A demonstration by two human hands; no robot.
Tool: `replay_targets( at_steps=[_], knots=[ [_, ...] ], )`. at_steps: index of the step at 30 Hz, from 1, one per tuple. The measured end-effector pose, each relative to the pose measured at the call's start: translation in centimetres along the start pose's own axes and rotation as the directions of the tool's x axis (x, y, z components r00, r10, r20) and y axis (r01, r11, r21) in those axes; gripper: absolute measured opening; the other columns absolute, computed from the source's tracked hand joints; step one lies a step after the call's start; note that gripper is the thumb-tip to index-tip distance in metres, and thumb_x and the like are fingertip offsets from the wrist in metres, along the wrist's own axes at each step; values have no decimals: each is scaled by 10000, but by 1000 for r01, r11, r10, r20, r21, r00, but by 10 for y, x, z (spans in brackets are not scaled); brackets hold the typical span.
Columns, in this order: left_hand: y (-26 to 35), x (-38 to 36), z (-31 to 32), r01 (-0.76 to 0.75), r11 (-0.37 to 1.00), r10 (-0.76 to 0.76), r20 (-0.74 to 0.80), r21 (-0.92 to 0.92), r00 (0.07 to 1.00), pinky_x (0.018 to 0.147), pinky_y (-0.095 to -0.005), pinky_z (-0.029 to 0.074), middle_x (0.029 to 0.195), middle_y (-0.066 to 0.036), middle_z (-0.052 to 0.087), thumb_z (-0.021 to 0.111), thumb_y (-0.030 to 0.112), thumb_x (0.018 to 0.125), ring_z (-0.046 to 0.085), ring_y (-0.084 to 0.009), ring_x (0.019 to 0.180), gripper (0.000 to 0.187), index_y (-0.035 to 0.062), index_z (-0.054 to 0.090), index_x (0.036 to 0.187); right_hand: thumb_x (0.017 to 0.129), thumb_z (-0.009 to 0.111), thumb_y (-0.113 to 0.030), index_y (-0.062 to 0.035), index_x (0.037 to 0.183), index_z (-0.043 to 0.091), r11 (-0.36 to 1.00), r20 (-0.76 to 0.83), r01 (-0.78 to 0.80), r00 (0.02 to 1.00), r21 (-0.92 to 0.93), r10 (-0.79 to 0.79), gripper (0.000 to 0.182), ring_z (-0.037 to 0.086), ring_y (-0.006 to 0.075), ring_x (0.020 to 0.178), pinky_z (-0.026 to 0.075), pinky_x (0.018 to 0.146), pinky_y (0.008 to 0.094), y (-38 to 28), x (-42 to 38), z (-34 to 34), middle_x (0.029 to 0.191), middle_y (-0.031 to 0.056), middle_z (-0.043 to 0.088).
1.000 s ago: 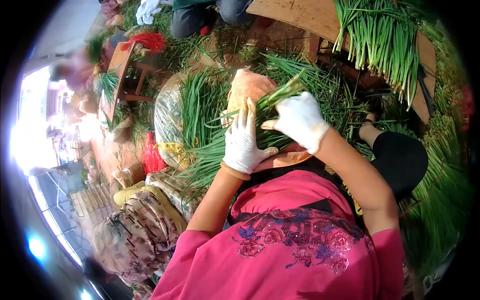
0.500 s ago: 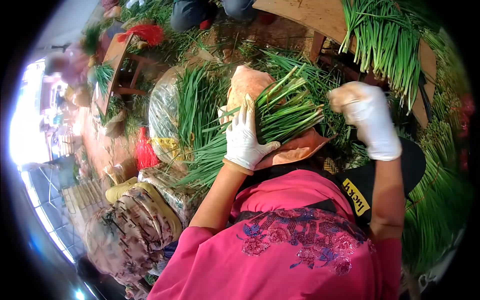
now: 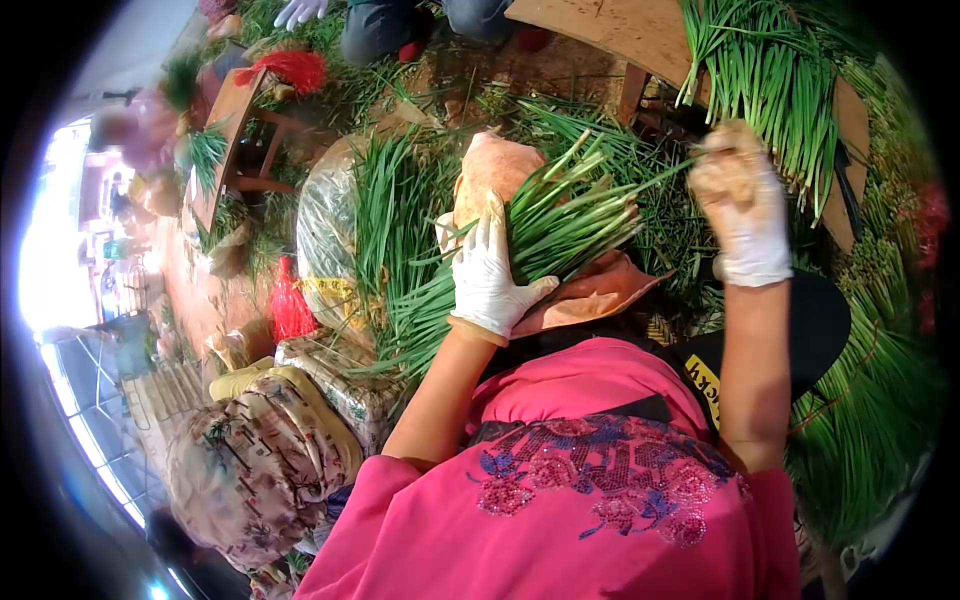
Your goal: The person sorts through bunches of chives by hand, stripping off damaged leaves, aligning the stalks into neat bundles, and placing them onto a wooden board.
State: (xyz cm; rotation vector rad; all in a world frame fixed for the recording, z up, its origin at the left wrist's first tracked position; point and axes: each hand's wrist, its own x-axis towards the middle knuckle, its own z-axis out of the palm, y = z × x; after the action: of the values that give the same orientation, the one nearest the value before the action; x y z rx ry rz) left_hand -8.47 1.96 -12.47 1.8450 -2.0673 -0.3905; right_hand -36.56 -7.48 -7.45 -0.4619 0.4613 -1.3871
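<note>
A bunch of garlic chives [image 3: 575,225] lies across my lap, its pale stalk ends pointing right. My left hand [image 3: 490,275], in a white glove, rests flat on the bunch with fingers stretched and thumb apart. To the right of the stalk ends, my right hand [image 3: 740,190] is raised and closed, its glove stained brown over the fingers. A thin green stalk [image 3: 662,178] runs from its fingers toward the bunch. Orange cloth [image 3: 600,295] lies beneath the bunch.
More chives hang over a wooden bench [image 3: 600,25] at upper right. A clear plastic-wrapped bundle [image 3: 328,215] and red ties [image 3: 290,305] stand left. A person in a patterned head covering [image 3: 260,465] is at lower left. Loose leaves litter the floor.
My right hand has moved up, and a stalk now stretches between it and the bunch. My left hand stays on the chives. Another person's gloved hand shows more at the top.
</note>
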Motion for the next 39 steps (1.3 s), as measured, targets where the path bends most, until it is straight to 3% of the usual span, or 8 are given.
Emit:
replay_targets(
  at_steps=[3, 6, 13, 19, 25, 29, 35, 39],
  knots=[
    [0, 1, 0, -17, 998, 18, -4, 58, 1000, 988, -453, 368, 1354, -238, 420, 835, 427, 509, 426, -387, 1225, 1198, -5, 223, 1444, 829, 686, -194, -23, 857, 639, 732, -192, -34, 972, -681, -133, 179, 479, 70, 540, 426, 563, 227, -47, -9, -13, 839, 60, 630],
    [1, -1, 0, -48, 995, 51, -27, 92, 998, 966, -450, 378, 1385, -205, 401, 831, 422, 498, 431, -347, 1222, 1228, 22, 191, 1467, 721, 710, -169, -31, 828, 662, -436, 375, 233, 886, -869, -274, 181, 610, 255, 876, 471, 801, 328, -25, -9, -8, 905, 86, 639],
    [18, 5, -17, -66, 998, 65, 39, 17, 997, 983, -449, 379, 1322, -246, 446, 804, 398, 535, 466, -390, 1191, 1117, 9, 278, 1440, 773, 651, -397, -114, 772, 676, -609, 510, 433, 858, -665, 52, 285, 605, 265, 664, 455, 622, 405, 68, -1, 35, 711, 68, 620],
    [20, -2, -27, -91, 996, 90, 38, 23, 995, 1012, -480, 349, 1387, -195, 389, 776, 390, 585, 462, -384, 1175, 1034, 92, 293, 1449, 778, 659, -367, -106, 757, 681, -544, 394, 440, 895, -714, 208, 263, 635, 275, 619, 473, 549, 406, 103, 24, 39, 636, 102, 627],
    [15, -2, -27, -74, 997, 74, 45, 6, 996, 1027, -485, 330, 1411, -197, 358, 769, 397, 600, 448, -401, 1181, 1074, 94, 226, 1475, 865, 647, -214, -58, 797, 607, 559, 28, -201, 927, -804, 375, 175, 531, 101, 520, 395, 478, 241, 92, 21, 53, 700, 51, 642],
    [22, 1, -31, -43, 999, 44, 70, -7, 997, 1017, -472, 338, 1387, -208, 395, 769, 424, 583, 452, -398, 1177, 1078, 77, 257, 1465, 938, 558, -272, -55, 800, 582, 893, -5, 57, 998, -447, -67, 259, 464, 46, 506, 343, 477, 172, 6, 12, 49, 776, 51, 634],
    [29, 0, -27, -87, 993, 85, 33, 84, 996, 961, -458, 388, 1362, -178, 430, 765, 474, 567, 463, -369, 1166, 1073, 99, 294, 1455, 848, 616, -366, -4, 830, 685, -92, 99, 106, 992, -990, 73, 369, 618, 294, 812, 464, 731, 365, -9, 12, 5, 829, 132, 639],
    [33, 1, -27, -94, 988, 85, 77, 125, 993, 975, -464, 373, 1394, -182, 399, 757, 502, 567, 439, -366, 1191, 1109, 93, 257, 1468, 839, 641, -407, 10, 982, 687, 243, -54, -202, 862, -949, 503, 444, 635, 184, 825, 475, 746, 305, 31, 20, -26, 890, 122, 693]
  ],
)
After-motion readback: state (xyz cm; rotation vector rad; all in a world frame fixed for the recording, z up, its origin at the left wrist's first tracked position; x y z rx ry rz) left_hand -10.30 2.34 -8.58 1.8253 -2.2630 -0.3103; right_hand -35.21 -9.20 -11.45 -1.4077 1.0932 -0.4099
